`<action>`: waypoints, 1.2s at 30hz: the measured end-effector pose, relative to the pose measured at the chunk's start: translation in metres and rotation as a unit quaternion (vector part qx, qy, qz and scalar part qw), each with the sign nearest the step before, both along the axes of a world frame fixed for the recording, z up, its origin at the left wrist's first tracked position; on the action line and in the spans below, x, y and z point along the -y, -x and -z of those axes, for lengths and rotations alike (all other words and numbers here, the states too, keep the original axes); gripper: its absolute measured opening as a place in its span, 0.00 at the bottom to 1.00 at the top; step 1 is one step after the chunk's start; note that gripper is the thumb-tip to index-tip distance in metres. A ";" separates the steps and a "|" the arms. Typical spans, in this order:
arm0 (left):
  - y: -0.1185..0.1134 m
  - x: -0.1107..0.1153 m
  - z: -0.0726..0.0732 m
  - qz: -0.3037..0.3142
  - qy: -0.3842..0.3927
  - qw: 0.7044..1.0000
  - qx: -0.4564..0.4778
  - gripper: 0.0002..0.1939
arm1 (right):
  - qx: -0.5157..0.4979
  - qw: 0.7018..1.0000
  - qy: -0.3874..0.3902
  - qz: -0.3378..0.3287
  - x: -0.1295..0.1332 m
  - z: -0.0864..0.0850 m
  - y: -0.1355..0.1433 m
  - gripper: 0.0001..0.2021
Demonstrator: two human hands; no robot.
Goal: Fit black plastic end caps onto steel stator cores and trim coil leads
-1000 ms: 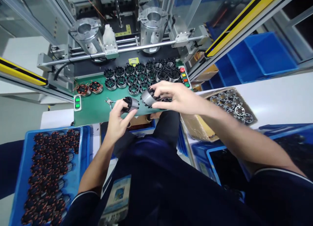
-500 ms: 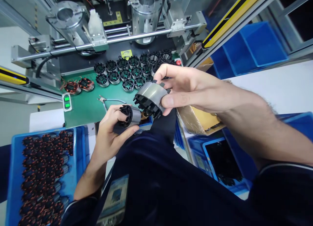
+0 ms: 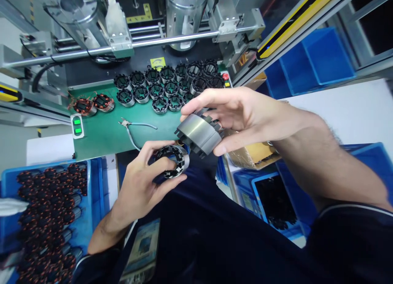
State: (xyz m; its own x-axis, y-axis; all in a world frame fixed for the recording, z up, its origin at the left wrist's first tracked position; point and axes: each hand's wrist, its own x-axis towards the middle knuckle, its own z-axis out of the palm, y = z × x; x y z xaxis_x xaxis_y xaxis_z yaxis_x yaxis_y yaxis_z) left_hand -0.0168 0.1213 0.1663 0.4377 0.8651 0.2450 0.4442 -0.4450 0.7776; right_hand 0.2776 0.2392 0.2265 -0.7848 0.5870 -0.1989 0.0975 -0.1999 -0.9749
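We've got both hands loaded above the lap, just off the near edge of the green table (image 3: 104, 138). Left hand (image 3: 138, 183): fingers gripping the left ring (image 3: 185, 159), one finger reaching into the bore, thumb under the outer wall. We'd guess that's for a firm hold on a smooth band. Right hand (image 3: 245, 114): fingers gripping the right ring (image 3: 199, 131) across its width, thumb at the lower right, index at the upper left, probably so the toothed ends stay clear.

On the table, like rings (image 3: 157, 96) stand upright in tight rows, likely to save room; two copper-wound parts (image 3: 103, 103) sit apart at left, presumably so the kinds don't mix. Pliers (image 3: 125, 123) lie splayed between, untouched.

Orientation: both held rings look squat, so we go by bore axis. Left ring is on its side, open end facing left and up at us, axis roughly sideways. Right ring is tilted, axis slanting from lower left to upper right, far end toward the palm. They're just beside each other; contact, we can't tell.
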 end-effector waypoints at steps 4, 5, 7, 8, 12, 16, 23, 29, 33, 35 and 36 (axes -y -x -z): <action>0.001 0.001 0.002 0.005 0.000 1.000 -0.017 0.09 | -0.007 1.000 0.004 -0.010 -0.002 0.004 0.000 0.34; 0.001 0.002 0.002 0.006 0.000 1.000 -0.020 0.08 | -0.007 1.000 0.010 -0.017 -0.003 0.005 0.000 0.34; 0.002 0.003 0.003 0.013 -0.002 1.000 -0.023 0.08 | -0.007 0.999 0.025 -0.031 -0.003 0.005 0.000 0.33; 0.003 0.003 0.003 0.016 -0.002 1.000 -0.024 0.09 | -0.013 0.999 0.030 -0.035 -0.003 0.006 0.001 0.32; 0.002 0.002 0.004 0.031 0.004 0.999 -0.018 0.09 | -0.056 0.998 0.037 0.009 -0.001 0.012 0.008 0.32; -0.007 -0.002 0.003 0.014 0.019 1.000 0.004 0.10 | -0.005 0.999 0.024 0.023 -0.003 0.016 0.018 0.25; -0.018 -0.008 -0.001 0.018 0.042 0.999 0.021 0.13 | 0.075 0.997 0.012 -0.008 -0.018 0.009 0.027 0.23; -0.016 -0.012 0.000 0.024 0.060 0.998 0.027 0.14 | 0.076 0.994 0.072 -0.034 -0.025 0.010 0.027 0.20; -0.015 -0.018 0.004 0.009 0.065 0.997 0.030 0.14 | 0.068 0.993 0.078 -0.056 -0.033 0.014 0.022 0.27; -0.013 -0.021 0.007 -0.001 0.080 0.996 0.038 0.13 | 0.071 0.995 0.050 -0.058 -0.042 0.012 0.018 0.29; -0.011 -0.022 0.010 -0.003 0.093 0.995 0.047 0.11 | 0.086 0.995 0.025 -0.051 -0.049 0.008 0.015 0.30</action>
State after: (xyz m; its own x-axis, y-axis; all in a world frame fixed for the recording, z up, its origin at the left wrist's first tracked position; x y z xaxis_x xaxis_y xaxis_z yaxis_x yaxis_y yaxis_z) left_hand -0.0059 0.1437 0.1568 0.4159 0.9015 0.1198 0.3672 -0.2870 0.8847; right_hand 0.2621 0.2880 0.2184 -0.7920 0.4912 -0.3625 0.2841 -0.2289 -0.9311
